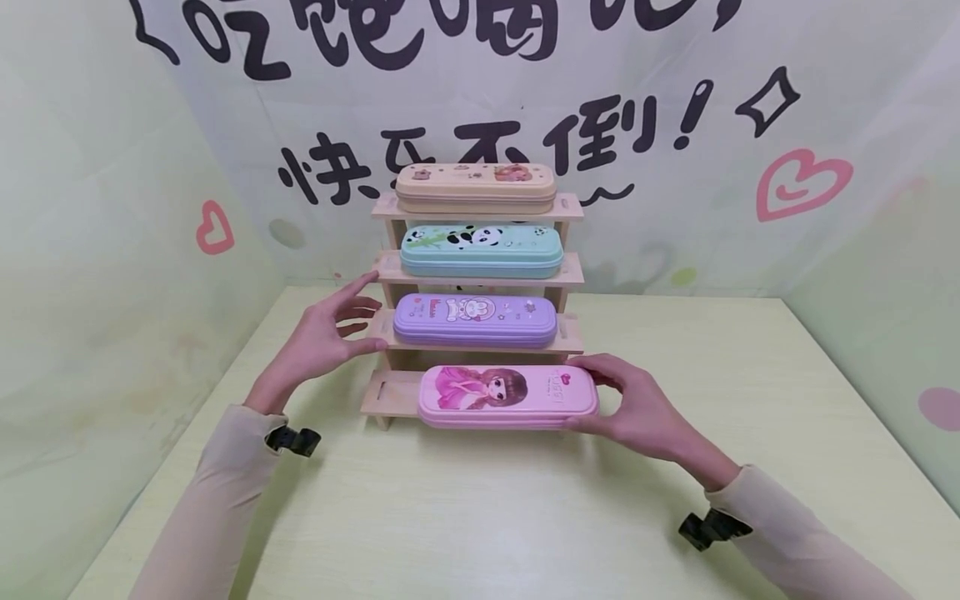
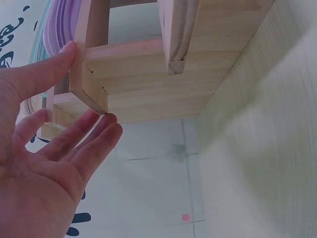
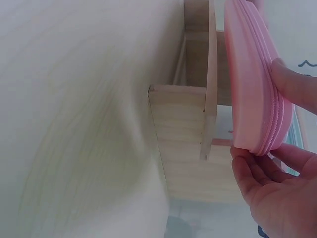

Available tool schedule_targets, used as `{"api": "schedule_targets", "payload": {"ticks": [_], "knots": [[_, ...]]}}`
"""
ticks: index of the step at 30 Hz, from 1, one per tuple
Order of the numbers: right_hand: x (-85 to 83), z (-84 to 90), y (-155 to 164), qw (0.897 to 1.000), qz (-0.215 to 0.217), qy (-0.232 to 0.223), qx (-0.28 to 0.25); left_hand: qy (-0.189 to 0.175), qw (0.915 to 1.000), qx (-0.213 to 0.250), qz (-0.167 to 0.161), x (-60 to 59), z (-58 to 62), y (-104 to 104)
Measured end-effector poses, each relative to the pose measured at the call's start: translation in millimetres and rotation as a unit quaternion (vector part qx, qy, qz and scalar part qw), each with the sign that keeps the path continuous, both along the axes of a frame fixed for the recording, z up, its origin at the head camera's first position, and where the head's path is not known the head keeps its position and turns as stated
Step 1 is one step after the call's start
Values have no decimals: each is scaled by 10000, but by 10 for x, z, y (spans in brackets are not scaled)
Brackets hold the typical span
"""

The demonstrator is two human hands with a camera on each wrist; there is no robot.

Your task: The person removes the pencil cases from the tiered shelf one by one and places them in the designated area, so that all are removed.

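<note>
My right hand (image 1: 633, 404) grips the right end of a pink zippered pencil case (image 1: 540, 398) printed with a long-haired doll. Thumb and fingers wrap that end in the right wrist view, with the case (image 3: 252, 84) close against the lowest step's board (image 3: 210, 99). In the head view the case overlaps the right part of that step and juts past its front edge. My left hand (image 1: 322, 333) holds the left side of a four-step wooden rack (image 1: 393, 392); in the left wrist view, thumb and fingertips meet a board's end (image 2: 91, 91).
Higher steps carry a purple pencil case (image 1: 476, 321), a mint panda pencil case (image 1: 482, 252) and, on top, a beige pencil case (image 1: 476, 188). The rack stands on a pale wooden table (image 1: 465, 517). Behind it hangs a printed cloth (image 1: 697, 217) with lettering and hearts.
</note>
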State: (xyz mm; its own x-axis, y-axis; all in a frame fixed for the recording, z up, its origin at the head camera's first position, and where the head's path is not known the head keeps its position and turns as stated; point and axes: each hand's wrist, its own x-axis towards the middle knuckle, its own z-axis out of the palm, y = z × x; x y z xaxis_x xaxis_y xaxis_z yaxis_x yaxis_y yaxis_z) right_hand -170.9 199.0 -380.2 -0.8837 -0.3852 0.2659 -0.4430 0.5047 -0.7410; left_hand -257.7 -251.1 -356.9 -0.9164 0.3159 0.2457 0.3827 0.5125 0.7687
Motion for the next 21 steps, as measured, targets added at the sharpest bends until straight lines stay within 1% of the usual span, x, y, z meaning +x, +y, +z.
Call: {"api": "schedule_targets", "payload": {"ticks": [9,16,21], "knots": [[42,40,239,9998,-18,-132,-154,58,10000,72,-16,3,-14,-9],[93,76,476,9999,-81,-51,-71,26,9999,104,-8,1,-15,-15],[133,92,655,10000,-60,19,-68,32,9999,133,-61,-17,-32,-29]]}}
